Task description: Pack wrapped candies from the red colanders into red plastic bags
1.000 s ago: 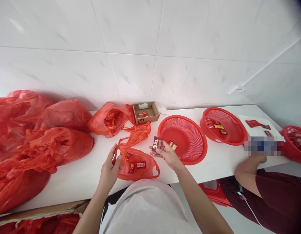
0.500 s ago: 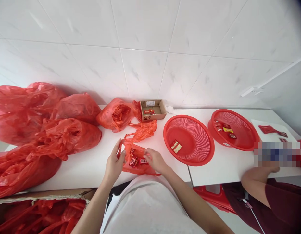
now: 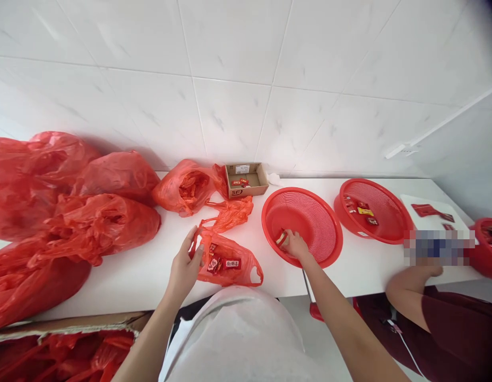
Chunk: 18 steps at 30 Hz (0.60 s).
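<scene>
My left hand [image 3: 184,267] has its fingers closed on the left edge of a thin red plastic bag [image 3: 248,271], which lies flattened at the table's front. Several small red snack packets [image 3: 232,263] show in it, some with white labels. My right hand [image 3: 295,246] reaches down into a red mesh basket [image 3: 323,228]. Its fingers close on a cream-and-red packet [image 3: 283,238] at the basket's near left side; the fingertips are partly hidden.
Filled red bags [image 3: 110,217] crowd the left. Behind my bag lie another red bag [image 3: 232,213] and a small cardboard box [image 3: 253,189]. A second red basket [image 3: 389,212] holds a few packets. A co-worker's arm [image 3: 407,284] rests at right. Below left stands a large carton [image 3: 70,322] of red bags.
My right hand has left the bag and moved right into the basket, onto the cream-and-red packet. The left hand stays at the bag's edge. The view has shifted slightly right.
</scene>
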### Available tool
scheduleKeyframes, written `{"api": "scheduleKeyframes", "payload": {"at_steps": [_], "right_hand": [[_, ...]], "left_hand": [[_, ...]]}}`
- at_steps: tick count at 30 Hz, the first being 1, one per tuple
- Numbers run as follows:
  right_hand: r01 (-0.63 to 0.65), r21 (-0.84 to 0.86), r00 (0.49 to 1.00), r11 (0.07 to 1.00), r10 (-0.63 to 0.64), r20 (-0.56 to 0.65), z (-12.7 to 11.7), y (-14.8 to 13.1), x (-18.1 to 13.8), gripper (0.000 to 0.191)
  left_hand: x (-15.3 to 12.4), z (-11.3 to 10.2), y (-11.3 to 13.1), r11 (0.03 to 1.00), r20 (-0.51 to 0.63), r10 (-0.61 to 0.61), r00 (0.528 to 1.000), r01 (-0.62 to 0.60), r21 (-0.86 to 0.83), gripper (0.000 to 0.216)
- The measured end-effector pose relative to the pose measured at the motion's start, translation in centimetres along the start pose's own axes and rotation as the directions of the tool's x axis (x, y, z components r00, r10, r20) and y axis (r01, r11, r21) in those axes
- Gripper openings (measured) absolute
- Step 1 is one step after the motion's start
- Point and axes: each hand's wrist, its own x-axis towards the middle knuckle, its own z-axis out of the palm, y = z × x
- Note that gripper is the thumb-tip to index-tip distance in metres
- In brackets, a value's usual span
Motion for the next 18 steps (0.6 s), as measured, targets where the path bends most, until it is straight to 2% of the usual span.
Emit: {"api": "scheduleKeyframes", "payload": {"at_steps": [5,9,13,16,18], "right_hand": [[-0.09,0.213,0.995,0.973,0.095,-0.016,-0.8,0.3,0.7,0.062],[-0.081,0.454,0.993,0.887,0.113,-0.045,-1.9,-0.3,-0.1,0.061],[-0.013,0.653,1.0,0.758,-0.007,0.029,-3.3,-2.7,-2.0,0.039],[0.054,0.731,0.992,0.68,-0.123,0.041,-3.9,-5.7,-4.6,0.037],[0.143,0.737,0.981,0.66,-0.194,-0.016,-3.8,-8.0,-6.9,0.037]], "left_hand": [[-0.3,-0.3,-0.3,1.0,-0.01,-0.019,1.0,0.019,-0.008,0.062],[-0.4,-0.4,-0.3,1.0,-0.004,-0.018,1.0,0.018,-0.001,0.063],[-0.3,-0.2,0.1,1.0,0.005,-0.01,1.0,0.01,0.018,0.063],[-0.1,0.1,0.3,1.0,0.0,0.0,1.0,0.0,0.027,0.063],[0.0,0.2,0.2,0.999,-0.003,0.007,1.0,-0.007,0.037,0.063]]}}
